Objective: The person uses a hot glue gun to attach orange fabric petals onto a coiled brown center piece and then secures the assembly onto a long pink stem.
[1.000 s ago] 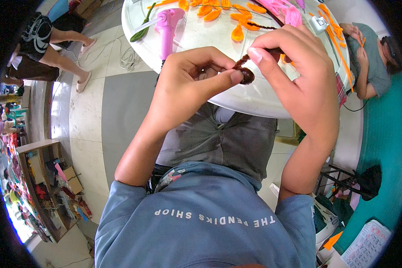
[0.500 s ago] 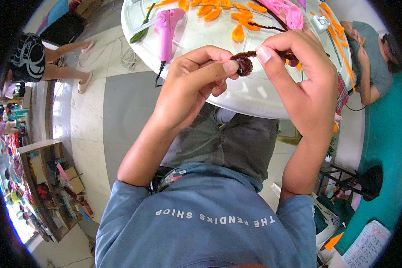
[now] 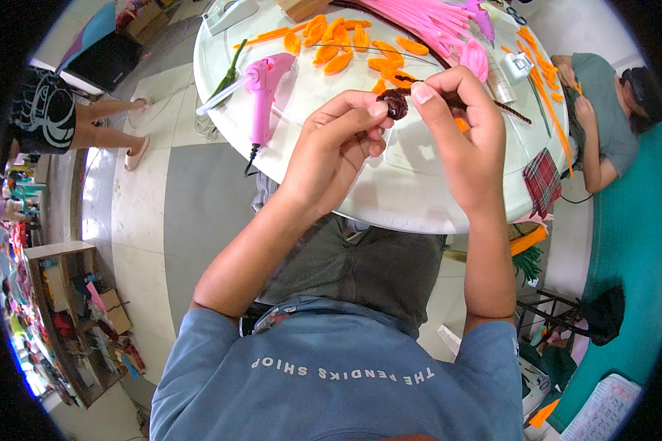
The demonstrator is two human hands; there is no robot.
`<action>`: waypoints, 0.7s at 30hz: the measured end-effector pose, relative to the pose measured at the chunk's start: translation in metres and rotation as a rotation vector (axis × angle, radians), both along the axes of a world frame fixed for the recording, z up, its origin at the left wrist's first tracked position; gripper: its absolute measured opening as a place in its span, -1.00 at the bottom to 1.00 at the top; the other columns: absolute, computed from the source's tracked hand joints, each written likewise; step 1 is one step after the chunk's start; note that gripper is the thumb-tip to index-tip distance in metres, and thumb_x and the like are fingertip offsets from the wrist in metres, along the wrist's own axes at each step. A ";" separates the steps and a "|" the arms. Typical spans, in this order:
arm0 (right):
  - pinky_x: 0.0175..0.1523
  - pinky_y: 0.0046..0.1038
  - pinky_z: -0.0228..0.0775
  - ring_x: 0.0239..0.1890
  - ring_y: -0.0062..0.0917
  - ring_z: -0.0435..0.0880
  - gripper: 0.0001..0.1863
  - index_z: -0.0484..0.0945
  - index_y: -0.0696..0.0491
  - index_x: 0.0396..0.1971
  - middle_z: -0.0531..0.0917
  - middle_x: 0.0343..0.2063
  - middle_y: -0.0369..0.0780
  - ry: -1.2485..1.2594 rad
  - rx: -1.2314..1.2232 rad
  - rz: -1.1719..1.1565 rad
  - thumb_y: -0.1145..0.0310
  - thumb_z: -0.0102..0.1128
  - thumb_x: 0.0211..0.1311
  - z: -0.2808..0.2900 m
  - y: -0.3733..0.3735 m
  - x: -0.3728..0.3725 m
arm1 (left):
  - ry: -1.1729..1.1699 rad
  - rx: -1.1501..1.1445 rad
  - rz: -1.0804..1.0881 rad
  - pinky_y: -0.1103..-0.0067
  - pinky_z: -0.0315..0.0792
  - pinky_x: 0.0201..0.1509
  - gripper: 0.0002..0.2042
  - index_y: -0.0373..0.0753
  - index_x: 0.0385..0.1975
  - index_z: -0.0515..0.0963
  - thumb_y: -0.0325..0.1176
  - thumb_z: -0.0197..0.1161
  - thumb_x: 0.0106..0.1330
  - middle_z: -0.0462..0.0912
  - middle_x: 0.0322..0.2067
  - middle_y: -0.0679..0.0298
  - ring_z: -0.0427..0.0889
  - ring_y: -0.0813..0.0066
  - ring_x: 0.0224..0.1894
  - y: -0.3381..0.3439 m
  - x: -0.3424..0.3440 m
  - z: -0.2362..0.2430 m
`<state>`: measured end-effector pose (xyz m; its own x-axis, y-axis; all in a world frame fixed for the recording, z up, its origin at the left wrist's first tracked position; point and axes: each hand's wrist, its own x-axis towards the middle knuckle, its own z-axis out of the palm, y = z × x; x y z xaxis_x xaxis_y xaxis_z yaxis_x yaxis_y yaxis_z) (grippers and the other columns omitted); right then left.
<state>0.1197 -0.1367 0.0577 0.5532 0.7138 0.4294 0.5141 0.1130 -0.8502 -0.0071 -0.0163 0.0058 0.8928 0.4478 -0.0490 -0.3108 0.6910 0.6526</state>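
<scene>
The thing being held is a dark brown fuzzy wire (image 3: pixel 449 99), w/ one end rolled into a small tight ball (image 3: pixel 396 104). The ball is round, dark red-brown & looks soft and bumpy. It sits up in the air just above the white round surface (image 3: pixel 390 184), not lying on it. The left hand (image 3: pixel 336 144) pinches the ball from the left w/ thumb & finger tips. The right hand (image 3: pixel 460 125) pinches it from the right. The rest of the wire runs to the right, behind the right hand's fingers, & its thin twisty tail (image 3: pixel 513 112) pokes out past them, tilted down a bit.
</scene>
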 end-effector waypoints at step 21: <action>-0.26 -0.62 0.27 -0.37 -0.78 0.39 -0.86 0.44 0.11 -0.32 0.47 -0.44 -0.37 0.223 0.009 -0.007 0.39 0.14 0.43 -0.026 0.003 0.006 | 0.085 0.118 0.037 0.63 0.44 -0.22 -0.78 -0.24 0.02 0.51 -0.49 0.25 0.41 0.65 -0.22 0.21 0.56 0.60 -0.31 -0.004 0.012 -0.009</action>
